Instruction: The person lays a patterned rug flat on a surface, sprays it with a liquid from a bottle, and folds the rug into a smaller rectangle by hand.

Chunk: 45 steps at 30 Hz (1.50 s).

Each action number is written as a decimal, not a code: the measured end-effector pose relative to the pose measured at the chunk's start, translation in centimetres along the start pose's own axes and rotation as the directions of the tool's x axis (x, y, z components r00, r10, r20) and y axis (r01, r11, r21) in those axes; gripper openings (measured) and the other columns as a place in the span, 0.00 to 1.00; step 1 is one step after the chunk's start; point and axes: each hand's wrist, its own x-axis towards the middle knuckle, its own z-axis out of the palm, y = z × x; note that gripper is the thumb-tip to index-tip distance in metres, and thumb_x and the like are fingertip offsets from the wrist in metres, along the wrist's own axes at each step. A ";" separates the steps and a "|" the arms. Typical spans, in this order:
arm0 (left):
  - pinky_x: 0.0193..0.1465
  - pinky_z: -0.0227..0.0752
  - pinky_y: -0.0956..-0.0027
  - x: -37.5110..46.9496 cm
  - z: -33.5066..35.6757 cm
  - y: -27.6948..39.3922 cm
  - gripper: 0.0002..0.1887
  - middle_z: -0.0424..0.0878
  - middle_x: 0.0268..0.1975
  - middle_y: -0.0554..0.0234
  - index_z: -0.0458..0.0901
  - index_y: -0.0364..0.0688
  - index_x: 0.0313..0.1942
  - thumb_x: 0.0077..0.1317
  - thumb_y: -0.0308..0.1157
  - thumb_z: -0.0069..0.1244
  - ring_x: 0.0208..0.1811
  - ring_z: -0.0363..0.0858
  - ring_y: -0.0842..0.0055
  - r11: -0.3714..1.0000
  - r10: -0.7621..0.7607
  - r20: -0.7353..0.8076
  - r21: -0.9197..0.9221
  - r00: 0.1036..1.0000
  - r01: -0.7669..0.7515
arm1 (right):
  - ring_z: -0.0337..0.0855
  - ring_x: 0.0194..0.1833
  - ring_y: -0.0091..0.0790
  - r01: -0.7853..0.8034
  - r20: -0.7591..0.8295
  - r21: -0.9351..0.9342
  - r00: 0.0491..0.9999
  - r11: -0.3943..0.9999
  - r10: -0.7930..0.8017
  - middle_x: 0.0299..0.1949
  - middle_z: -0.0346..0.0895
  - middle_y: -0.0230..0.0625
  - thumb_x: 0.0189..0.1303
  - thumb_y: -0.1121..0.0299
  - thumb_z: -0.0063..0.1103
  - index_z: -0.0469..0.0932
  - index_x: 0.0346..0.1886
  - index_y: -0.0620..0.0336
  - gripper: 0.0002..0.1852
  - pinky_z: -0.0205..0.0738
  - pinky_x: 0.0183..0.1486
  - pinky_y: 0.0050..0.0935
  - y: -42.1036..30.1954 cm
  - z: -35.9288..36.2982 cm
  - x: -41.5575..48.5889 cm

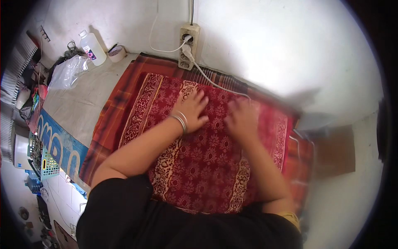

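A dark red patterned cloth point(205, 149) with cream ornamental bands lies spread before me. My left hand point(192, 112) rests on its upper part with the fingers apart, and bangles circle that wrist. On the right side of the cloth is my right hand point(242, 119), blurred, its fingers pointing away from me. Neither hand shows anything held. Beneath the patterned cloth is an orange-red and black plaid cloth point(105, 121), which covers part of the table.
A power strip point(189, 46) on the wall holds two plugs; a white cord point(211, 81) crosses the cloth's far edge. On the bare tabletop point(90, 93) stand a plastic bottle point(93, 48), a tape roll point(117, 53) and a clear plastic bag point(68, 71). A basket point(49, 165) is at left.
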 end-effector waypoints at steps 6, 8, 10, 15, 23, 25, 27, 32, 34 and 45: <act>0.72 0.32 0.55 3.6 5.4 -4.6 0.33 0.40 0.72 0.64 0.47 0.48 0.69 0.67 0.53 0.27 0.73 0.37 0.71 0.976 -0.180 -0.121 -0.148 0.976 0.162 | 0.42 0.71 0.43 -0.250 -0.010 -0.163 0.968 0.954 0.252 0.70 0.46 0.44 0.64 0.47 0.37 0.57 0.67 0.44 0.29 0.38 0.69 0.50 8.0 1.7 -3.7; 0.72 0.31 0.56 3.1 4.9 -4.6 0.33 0.39 0.72 0.64 0.46 0.47 0.69 0.67 0.53 0.25 0.74 0.36 0.71 0.951 -0.288 -0.075 -0.144 0.955 0.275 | 0.45 0.70 0.46 -0.265 -0.014 -0.150 0.964 0.953 0.266 0.70 0.47 0.46 0.64 0.48 0.39 0.59 0.67 0.45 0.29 0.40 0.68 0.52 8.2 2.1 -5.6; 0.72 0.30 0.56 -1.1 5.6 -1.6 0.34 0.39 0.72 0.63 0.46 0.45 0.69 0.67 0.54 0.24 0.74 0.35 0.70 0.966 -0.242 -0.107 -0.116 0.964 0.230 | 0.51 0.67 0.54 -0.131 -0.007 -0.187 0.991 0.974 0.132 0.68 0.49 0.50 0.62 0.52 0.43 0.64 0.63 0.49 0.27 0.45 0.66 0.55 4.0 1.0 -7.8; 0.71 0.32 0.48 -13.5 8.7 -2.6 0.34 0.40 0.72 0.60 0.47 0.43 0.68 0.67 0.52 0.27 0.73 0.38 0.69 0.977 -0.212 0.012 -0.002 0.977 0.212 | 0.46 0.70 0.47 -0.313 0.443 -0.144 0.828 0.939 0.344 0.70 0.45 0.47 0.63 0.50 0.41 0.58 0.66 0.49 0.30 0.43 0.67 0.54 -3.5 -5.7 -16.2; 0.70 0.37 0.47 -18.6 8.5 -3.8 0.34 0.43 0.72 0.59 0.50 0.44 0.68 0.66 0.51 0.31 0.73 0.41 0.68 0.930 -0.366 -0.149 -0.106 0.919 0.353 | 0.48 0.69 0.50 -0.520 0.025 -0.067 0.852 0.852 0.522 0.69 0.48 0.48 0.61 0.47 0.42 0.55 0.68 0.46 0.33 0.47 0.64 0.56 3.3 -0.7 -23.8; 0.70 0.35 0.46 -22.6 7.0 3.7 0.36 0.44 0.72 0.59 0.49 0.43 0.68 0.64 0.53 0.33 0.73 0.41 0.68 0.997 -0.055 -0.014 -0.054 0.998 0.054 | 0.49 0.69 0.49 -0.208 0.031 0.033 0.978 0.978 0.207 0.68 0.49 0.46 0.58 0.45 0.46 0.56 0.67 0.45 0.35 0.43 0.65 0.57 -3.5 -0.2 -26.8; 0.70 0.33 0.45 -26.8 10.2 5.5 0.39 0.45 0.72 0.60 0.49 0.43 0.68 0.62 0.55 0.35 0.73 0.41 0.68 0.993 0.114 -0.079 0.009 0.990 -0.114 | 0.47 0.70 0.47 -0.120 0.130 0.028 0.985 0.992 0.115 0.69 0.48 0.42 0.59 0.45 0.44 0.55 0.68 0.45 0.34 0.40 0.67 0.57 -6.5 -2.9 -30.3; 0.69 0.33 0.44 -31.3 14.0 -4.1 0.35 0.43 0.72 0.62 0.48 0.45 0.68 0.65 0.49 0.36 0.73 0.41 0.68 0.973 -0.231 -0.109 -0.025 0.967 0.230 | 0.49 0.69 0.45 -0.627 -0.023 -0.163 0.774 0.762 0.633 0.69 0.50 0.39 0.62 0.47 0.43 0.58 0.67 0.43 0.30 0.41 0.66 0.58 4.4 -3.6 -41.2; 0.69 0.36 0.43 -33.3 14.6 -6.8 0.32 0.42 0.72 0.63 0.48 0.46 0.68 0.66 0.45 0.36 0.73 0.41 0.68 0.941 -0.331 -0.107 0.032 0.938 0.336 | 0.51 0.68 0.45 -0.715 -0.079 -0.210 0.692 0.666 0.718 0.67 0.54 0.40 0.62 0.51 0.46 0.61 0.65 0.45 0.28 0.46 0.65 0.57 8.3 -4.7 -46.5; 0.66 0.52 0.53 -40.7 23.0 -12.0 0.26 0.58 0.65 0.43 0.57 0.37 0.64 0.68 0.38 0.33 0.67 0.55 0.52 0.856 -0.507 -0.450 -0.367 0.735 0.365 | 0.77 0.45 0.54 -0.850 0.531 0.145 0.499 0.506 0.685 0.44 0.76 0.51 0.55 0.72 0.47 0.74 0.50 0.52 0.18 0.71 0.49 0.41 15.5 2.5 -70.0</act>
